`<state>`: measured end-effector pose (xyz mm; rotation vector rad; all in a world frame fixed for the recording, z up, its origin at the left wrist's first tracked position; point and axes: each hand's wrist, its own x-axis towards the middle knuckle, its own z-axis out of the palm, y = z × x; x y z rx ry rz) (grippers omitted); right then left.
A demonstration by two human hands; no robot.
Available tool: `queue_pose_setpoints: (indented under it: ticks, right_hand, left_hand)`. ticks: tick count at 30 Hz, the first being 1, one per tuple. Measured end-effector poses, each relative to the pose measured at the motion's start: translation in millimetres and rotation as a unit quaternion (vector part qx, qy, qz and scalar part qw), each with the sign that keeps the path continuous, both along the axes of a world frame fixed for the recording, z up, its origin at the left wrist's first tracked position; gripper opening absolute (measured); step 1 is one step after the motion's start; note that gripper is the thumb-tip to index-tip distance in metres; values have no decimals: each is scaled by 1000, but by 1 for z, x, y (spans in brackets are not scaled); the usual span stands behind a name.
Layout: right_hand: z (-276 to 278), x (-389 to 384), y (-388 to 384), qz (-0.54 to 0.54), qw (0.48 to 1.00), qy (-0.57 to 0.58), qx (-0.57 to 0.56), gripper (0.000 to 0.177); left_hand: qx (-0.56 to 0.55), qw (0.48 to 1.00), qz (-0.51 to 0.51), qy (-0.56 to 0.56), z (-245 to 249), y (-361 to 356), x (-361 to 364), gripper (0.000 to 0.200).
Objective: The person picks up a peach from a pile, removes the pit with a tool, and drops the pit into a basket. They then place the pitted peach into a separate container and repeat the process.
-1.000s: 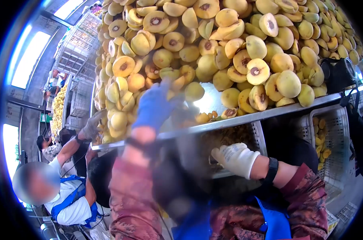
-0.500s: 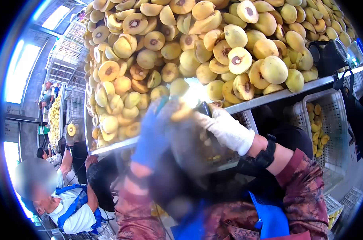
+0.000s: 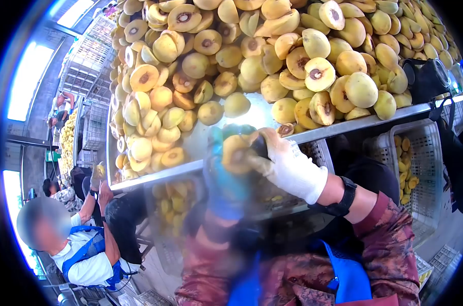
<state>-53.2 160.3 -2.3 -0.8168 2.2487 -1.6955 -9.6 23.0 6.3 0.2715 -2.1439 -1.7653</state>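
Note:
In the head view my left hand (image 3: 220, 178), in a blue-green glove, is closed round a halved yellow peach (image 3: 235, 153) just in front of the metal table edge. My right hand (image 3: 295, 171) wears a white knitted glove and grips a tool with a dark handle (image 3: 260, 146). Its thumb and fingers reach the peach's right side. The tool's working end is hidden or blurred, so its kind does not show. Behind both hands lies a large heap of halved peaches (image 3: 252, 69), many with the stone or a brown hollow facing up.
The table's metal rim (image 3: 160, 176) runs in front of me. Below it stand crates, one pale crate (image 3: 430, 168) holding yellow pieces at right. A black cup-like object (image 3: 425, 79) sits on the rim. At left a co-worker (image 3: 91, 255) in a blue apron handles fruit.
My left hand has come right and slightly down, bringing the peach against my right hand's fingers. The view has shifted slightly, and the co-worker's hands have moved.

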Motion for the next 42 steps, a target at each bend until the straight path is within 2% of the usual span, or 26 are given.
queue_pose_setpoints:
  ticks: [2,3,5,7,8,10,13,17,20,22,23,25,27,29,30,32,34,35,37,38,41,42]
  right_hand:
    - [0,5,4,5,1000,-2,24,39]
    - [1,7,5,16,999,-2,37,38]
    - [2,11,5,40,997,-2,63,37]
    - [-2,16,2,42,996,16,76,35]
    - [-4,17,1,42,995,24,82,34]
    - [-6,18,-1,42,996,11,75,32]
    - [-10,20,-1,45,997,4,66,31]
    - [-15,24,-7,46,997,-2,61,32]
    - [-22,25,-12,64,997,-34,30,31]
    - [-38,27,-21,96,993,-63,-35,31]
    - [-60,30,-31,118,986,-76,-87,31]
    - [-66,30,-35,144,986,-29,-74,26]
    - [-61,31,-29,155,982,89,59,18]
    - [-50,31,-24,143,989,3,26,30]
    - [-45,31,-22,135,990,-39,8,37]
    - [-35,31,-15,126,986,-105,-22,38]
    - [-14,24,-5,177,961,-215,4,39]
    - [-9,22,-2,201,942,-269,18,39]
    - [-14,26,-1,190,943,-273,20,40]
    - [-15,28,-1,185,943,-275,21,40]
    - [3,24,4,209,886,-413,24,40]
    - [0,25,5,219,888,-404,-3,40]
  left_hand:
    - [270,962,2,26,-4,-2,0,47]
    - [319,946,9,61,-2,1,-1,47]
    - [133,990,2,56,-5,-6,1,45]
    - [46,997,4,64,-9,-8,2,45]
    - [53,996,10,75,-11,-6,3,44]
    - [-7,995,20,94,-13,-5,5,43]
    - [-151,982,22,107,-13,-6,6,42]
    - [-148,983,11,106,-11,-4,7,39]
    - [-199,972,32,118,-10,-1,8,37]
    - [-386,912,64,123,-13,-9,12,36]
    - [-360,923,70,116,-13,-8,12,37]
    - [-333,933,76,113,-12,-5,12,38]
    - [-172,975,82,113,-19,-7,13,42]
    - [-178,978,79,80,-16,-5,13,44]
    - [-147,984,66,81,-15,-6,12,44]
    - [-83,992,42,82,-14,-9,9,46]
    - [122,990,40,53,-19,-15,7,45]
    - [146,988,22,43,-18,-16,8,44]
    - [195,981,-12,23,-15,-16,9,43]
    - [180,983,-34,-4,-12,-18,9,42]
    - [155,982,-89,-61,-3,-22,9,39]
    - [159,980,-100,-63,-3,-22,9,38]
